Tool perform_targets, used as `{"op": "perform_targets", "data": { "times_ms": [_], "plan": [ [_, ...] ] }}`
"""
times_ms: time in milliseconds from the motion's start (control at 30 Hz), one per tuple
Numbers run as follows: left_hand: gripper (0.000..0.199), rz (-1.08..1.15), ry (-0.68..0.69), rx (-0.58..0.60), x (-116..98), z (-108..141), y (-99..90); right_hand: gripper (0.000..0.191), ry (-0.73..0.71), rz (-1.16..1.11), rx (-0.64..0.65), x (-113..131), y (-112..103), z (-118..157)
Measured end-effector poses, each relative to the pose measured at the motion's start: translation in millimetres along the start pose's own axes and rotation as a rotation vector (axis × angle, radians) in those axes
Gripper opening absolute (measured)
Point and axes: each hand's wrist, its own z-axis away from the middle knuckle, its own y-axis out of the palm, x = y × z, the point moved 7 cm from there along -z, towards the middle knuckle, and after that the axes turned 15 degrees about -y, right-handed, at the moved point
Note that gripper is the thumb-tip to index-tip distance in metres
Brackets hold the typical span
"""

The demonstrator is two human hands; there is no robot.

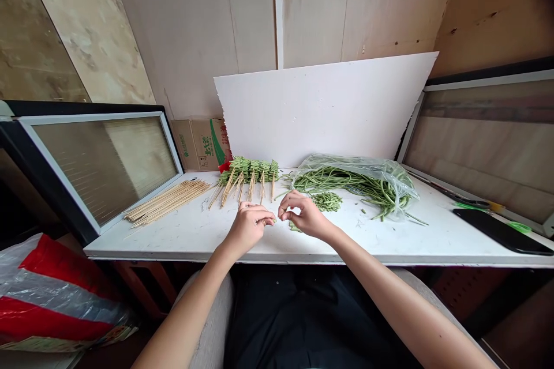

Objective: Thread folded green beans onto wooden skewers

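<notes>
My left hand (pixel 251 223) is closed in a pinch, with a tiny bit of green at its fingertips that looks like a bean piece. Close beside it, my right hand (pixel 303 216) has thumb and forefinger pressed together; what they hold, if anything, is too small to name. Short cut green pieces (pixel 295 226) lie partly hidden by my right hand. Just behind it is a small heap of cut beans (pixel 326 202). Skewers threaded with green pieces (pixel 251 170) are stacked behind my left hand, their bare ends toward me.
Bare skewers (pixel 168 202) lie at the left. Long green beans (pixel 346 179) fill a clear plastic bag at the right. Scissors (pixel 471 200) and a black phone (pixel 502 230) rest at the far right. A carton (pixel 201 144) and a white board (pixel 320 109) stand behind.
</notes>
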Motion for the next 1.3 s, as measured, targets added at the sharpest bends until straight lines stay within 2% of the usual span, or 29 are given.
{"op": "perform_targets", "data": {
  "times_ms": [100,200,267,367,467,600,733,967,1067,1167,1233,1300],
  "plan": [
    [0.023,-0.017,-0.048,-0.005,10,-2,-3.3,0.019,0.061,0.024,-0.079,-20,-19,4],
    [0.016,-0.004,-0.111,0.01,19,-4,-4.5,0.025,0.177,0.11,-0.147,-52,-36,18],
    [0.013,0.02,-0.116,0.045,20,-4,-0.8,0.029,0.273,0.197,-0.146,-73,-39,30],
    [0.013,0.043,-0.09,0.102,17,-2,8.1,0.029,0.396,0.304,-0.071,-96,-31,46],
    [0.013,0.058,-0.078,0.13,15,0,13.5,0.024,0.505,0.384,0.006,-108,-18,58],
    [0.012,0.074,-0.074,0.122,15,-1,12.5,0.024,0.54,0.447,0.029,-116,-9,66],
    [0.012,0.081,-0.089,0.142,17,-1,13.8,0.035,0.543,0.385,0.064,-127,-3,74],
    [0.013,0.109,-0.115,0.18,20,0,17.1,0.052,0.54,0.32,0.14,-135,0,75],
    [0.013,0.115,-0.127,0.173,21,0,16.2,0.06,0.547,0.255,0.136,-133,-2,71],
    [0.014,0.136,-0.134,0.137,21,0,14.5,0.065,0.516,0.196,0.07,-120,-8,59],
    [0.022,0.159,-0.132,0.11,20,-1,13.5,0.066,0.477,0.097,0.042,-103,-8,48],
    [0.032,0.164,-0.121,0.085,18,-1,12.9,0.064,0.415,-0.064,0.096,-81,2,36]
  ]
}}
